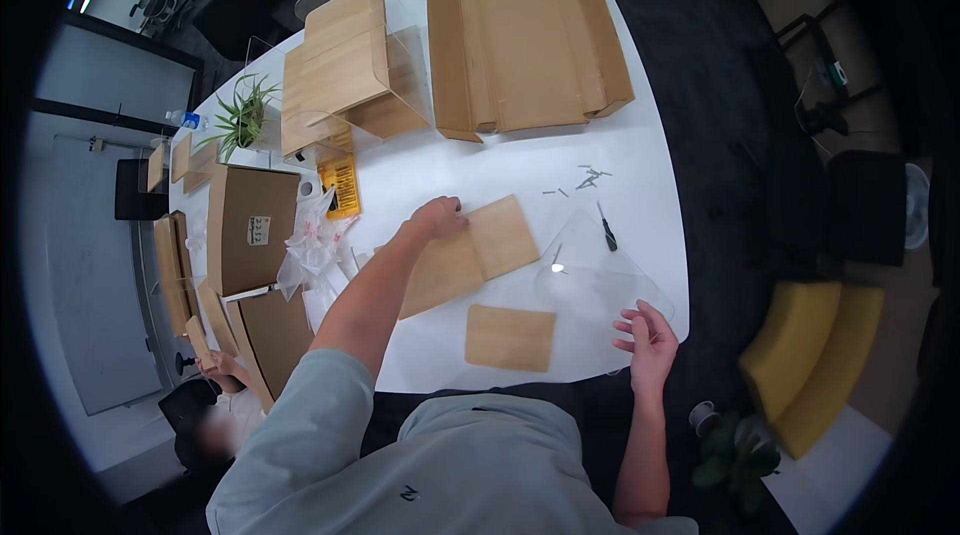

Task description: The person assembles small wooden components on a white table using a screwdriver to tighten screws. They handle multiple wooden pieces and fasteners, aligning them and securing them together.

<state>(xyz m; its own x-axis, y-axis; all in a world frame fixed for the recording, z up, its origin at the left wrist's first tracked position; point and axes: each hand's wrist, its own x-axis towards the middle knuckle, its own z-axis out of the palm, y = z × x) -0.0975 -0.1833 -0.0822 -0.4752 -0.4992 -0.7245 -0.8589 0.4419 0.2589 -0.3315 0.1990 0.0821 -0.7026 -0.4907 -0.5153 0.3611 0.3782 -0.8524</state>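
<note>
My left hand is closed, its fingers bent down at the far edge of a pale wooden board. What sits between those fingertips is hidden. A second wooden board adjoins that one on the right. Near the table's front edge lies a smaller wooden panel. To its right is a clear plastic sheet with rounded corners. My right hand is open beside the sheet's near right corner, fingers apart and holding nothing. A black-handled screwdriver lies at the sheet's far edge.
Several small screws are scattered beyond the screwdriver. An open cardboard box and a wood-and-clear-plastic stand occupy the far side. Plastic bags, a yellow packet and a carton crowd the left, where another person handles a board.
</note>
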